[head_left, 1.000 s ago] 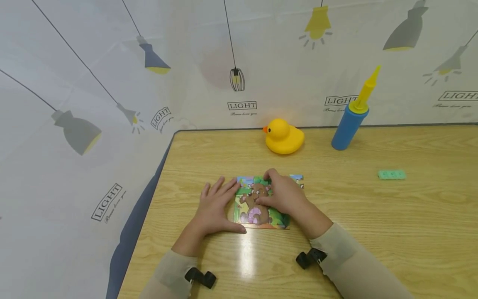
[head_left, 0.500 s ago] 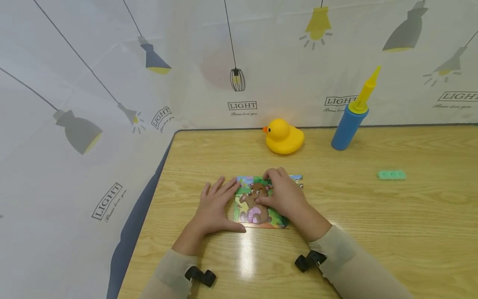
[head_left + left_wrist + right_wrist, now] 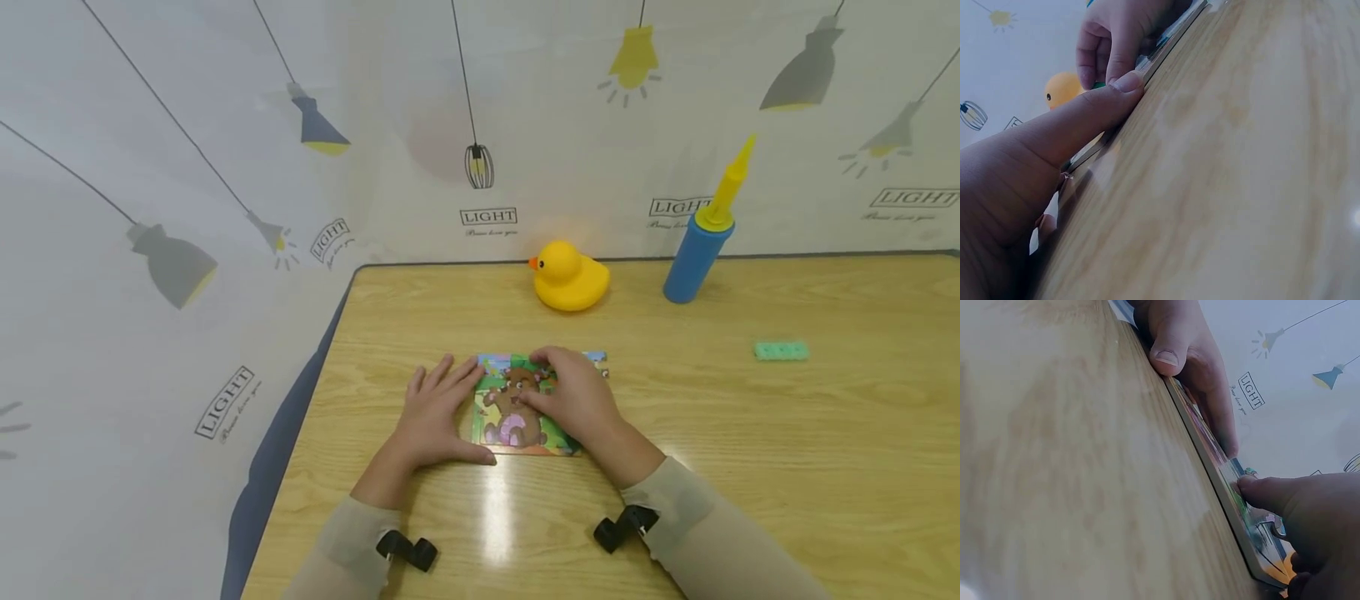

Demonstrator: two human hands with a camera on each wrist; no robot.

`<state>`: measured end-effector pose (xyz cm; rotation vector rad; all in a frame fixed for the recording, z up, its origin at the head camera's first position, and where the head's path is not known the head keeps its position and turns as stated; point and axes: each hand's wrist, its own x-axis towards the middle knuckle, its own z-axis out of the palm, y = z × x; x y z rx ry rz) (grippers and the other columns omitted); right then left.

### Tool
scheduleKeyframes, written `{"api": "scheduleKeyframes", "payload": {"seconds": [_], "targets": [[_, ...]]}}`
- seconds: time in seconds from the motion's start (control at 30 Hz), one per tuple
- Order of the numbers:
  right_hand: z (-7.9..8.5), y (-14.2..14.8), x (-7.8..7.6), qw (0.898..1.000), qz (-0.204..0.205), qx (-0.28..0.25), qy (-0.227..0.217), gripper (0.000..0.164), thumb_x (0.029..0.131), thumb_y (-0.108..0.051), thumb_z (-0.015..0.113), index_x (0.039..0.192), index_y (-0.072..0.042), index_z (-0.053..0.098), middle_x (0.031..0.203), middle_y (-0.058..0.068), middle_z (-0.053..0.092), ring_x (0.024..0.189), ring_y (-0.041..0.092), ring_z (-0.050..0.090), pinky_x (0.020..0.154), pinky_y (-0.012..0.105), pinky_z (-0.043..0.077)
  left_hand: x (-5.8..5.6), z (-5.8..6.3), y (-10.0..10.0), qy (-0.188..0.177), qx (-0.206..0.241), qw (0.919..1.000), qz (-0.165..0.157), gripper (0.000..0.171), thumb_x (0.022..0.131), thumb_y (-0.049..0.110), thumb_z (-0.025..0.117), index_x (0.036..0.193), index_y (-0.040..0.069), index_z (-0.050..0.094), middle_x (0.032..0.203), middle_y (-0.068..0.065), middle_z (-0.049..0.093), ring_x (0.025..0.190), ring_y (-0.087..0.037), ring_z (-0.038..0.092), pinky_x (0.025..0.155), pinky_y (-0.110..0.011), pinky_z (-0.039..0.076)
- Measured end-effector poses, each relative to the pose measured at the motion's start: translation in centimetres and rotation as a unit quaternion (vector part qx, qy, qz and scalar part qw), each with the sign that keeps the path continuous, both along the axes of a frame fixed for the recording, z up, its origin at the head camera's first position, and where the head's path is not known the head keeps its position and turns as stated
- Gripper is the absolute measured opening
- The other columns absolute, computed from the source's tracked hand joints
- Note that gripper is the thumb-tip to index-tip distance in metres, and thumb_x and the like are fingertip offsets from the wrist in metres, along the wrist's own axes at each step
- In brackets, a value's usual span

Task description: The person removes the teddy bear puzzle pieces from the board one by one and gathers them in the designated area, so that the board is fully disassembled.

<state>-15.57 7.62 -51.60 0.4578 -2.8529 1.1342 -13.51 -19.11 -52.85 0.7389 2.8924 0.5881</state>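
Observation:
A jigsaw puzzle (image 3: 495, 423) with a brown bear on it lies flat on the wooden table. Spread along its left side is my left hand (image 3: 431, 417), its fingertips at the upper left corner and its thumb at the near edge. My right hand (image 3: 581, 400) covers much of the puzzle's right part, with curled fingers and the thumb pinching a puzzle piece; the hand hides most of that piece. In the right wrist view, the right thumb (image 3: 1266, 494) touches the puzzle's top face. The left thumb (image 3: 1100, 109) bears on the edge in the left wrist view.
A yellow toy duck (image 3: 570, 279) sits behind the puzzle. Farther right stands a blue hand pump (image 3: 697, 258) with a yellow nozzle. A small green block strip (image 3: 782, 351) lies on the table (image 3: 750, 467) at the right. A lamp-patterned sheet (image 3: 405, 100) backs the table.
The right hand's index finger and knuckles have drawn slightly nearer to me over the puzzle. The left hand stays in place, and the head view has shifted a little.

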Motion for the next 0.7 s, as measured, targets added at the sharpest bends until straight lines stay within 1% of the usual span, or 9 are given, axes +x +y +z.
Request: {"api": "scheduleKeyframes", "payload": {"seconds": [0.1,0.23,0.3,0.5,0.7], "targets": [[-0.17,0.07,0.08,1.0,-0.007,-0.007,0.014,0.051,0.085,-0.027,0.094,0.125,-0.003,0.073,0.117,0.01,0.075,0.108,0.03,0.066,0.097,0.049,0.055,0.02,-0.04,0.05,-0.002,-0.002,1.0,0.002,0.137,0.062,0.086,0.083,0.171,0.022,0.031,0.177,0.005,0.021,0.164,-0.032,0.008,0.124,-0.069,-0.001],[-0.33,0.12,0.01,1.0,-0.011,-0.018,0.021,0.045,0.087,-0.022,0.093,0.124,-0.003,0.076,0.115,0.01,0.077,0.103,0.03,0.065,0.095,0.047,0.054,-0.01,-0.15,0.07,-0.001,-0.006,1.0,0.003,0.137,0.062,0.087,0.083,0.171,0.023,0.031,0.177,0.006,0.021,0.164,-0.031,0.008,0.125,-0.068,0.0],[-0.43,0.12,-0.06,1.0,-0.005,-0.013,0.028,0.046,0.087,-0.022,0.092,0.125,-0.002,0.076,0.117,0.011,0.077,0.104,0.03,0.066,0.096,0.048,0.054,-0.01,-0.22,0.05,-0.002,-0.009,1.0,0.004,0.137,0.062,0.087,0.083,0.171,0.023,0.03,0.177,0.006,0.02,0.164,-0.03,0.007,0.125,-0.068,-0.001],[-0.63,0.22,-0.12,0.997,0.019,0.031,0.066,0.05,0.089,-0.019,0.09,0.131,0.001,0.074,0.124,0.016,0.075,0.114,0.034,0.068,0.103,0.051,0.051,-0.01,-0.38,-0.01,-0.005,-0.013,0.9999,0.006,0.136,0.062,0.087,0.083,0.171,0.023,0.03,0.177,0.007,0.02,0.164,-0.03,0.006,0.125,-0.067,-0.001],[-0.88,0.37,-0.03,0.994,0.027,0.023,0.103,0.054,0.087,-0.025,0.092,0.13,0.001,0.074,0.122,0.015,0.075,0.109,0.032,0.069,0.099,0.05,0.053,-0.08,-0.49,0.01,0.003,-0.011,0.9999,0.003,0.136,0.063,0.087,0.082,0.171,0.023,0.03,0.177,0.007,0.02,0.164,-0.03,0.007,0.125,-0.068,-0.001]]}}
